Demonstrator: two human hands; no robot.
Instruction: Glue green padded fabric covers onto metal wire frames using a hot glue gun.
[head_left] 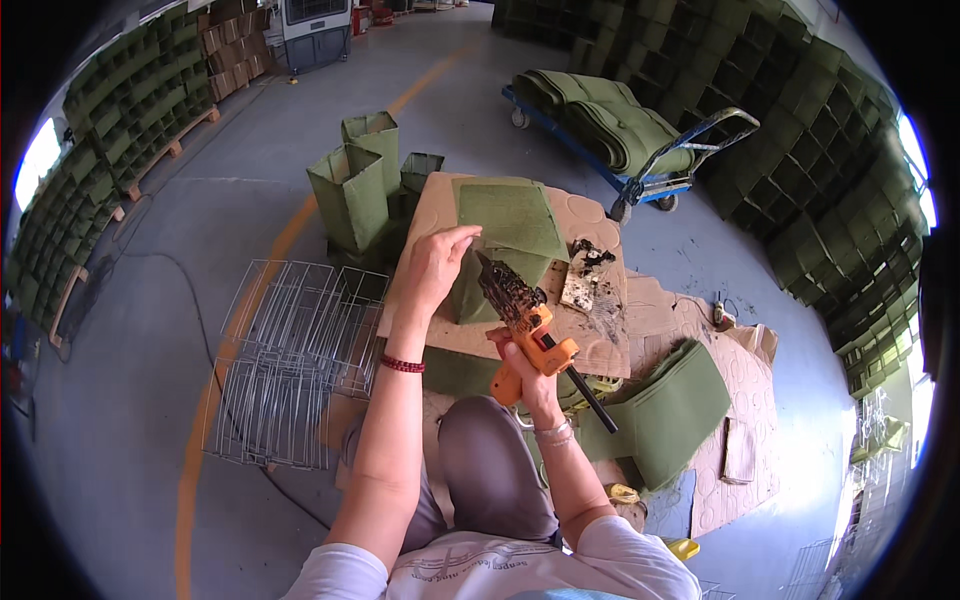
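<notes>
My right hand is wrapped round the handle of an orange glue gun. The gun's front is caked in black residue, and a black glue stick juts from its rear. Its nozzle points up and left, over a piece of green felt that lies partly folded on a cardboard-covered work surface. At the felt's left edge, my left hand has its fingertips pinched together on the material. Right of the felt sits a small board smeared with black glue.
Green box-shaped felt bags stand beyond the left of the work surface. Wire frames lie on the floor at left. A stack of green felt is at right. A blue trolley carries folded felt. Stacked green bags line the sides.
</notes>
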